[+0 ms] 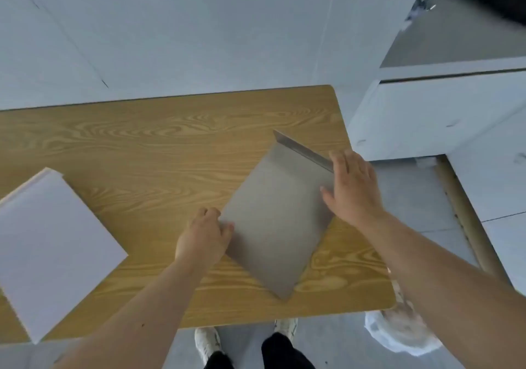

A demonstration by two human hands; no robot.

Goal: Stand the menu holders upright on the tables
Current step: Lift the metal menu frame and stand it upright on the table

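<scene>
A grey metal menu holder (274, 220) lies flat and askew on the right half of the wooden table (136, 152). Its short bent foot sticks up at the far end. My left hand (203, 237) grips the holder's left edge, fingers curled around it. My right hand (351, 186) rests on the holder's right side near the foot, fingers spread over the edge and thumb on the flat face.
A stack of white sheets (48, 249) lies on the table's left side. White cabinets (444, 112) stand to the right beyond the table. A white bag (398, 331) sits on the floor by the table's near right corner. My shoes (207, 343) show below the table edge.
</scene>
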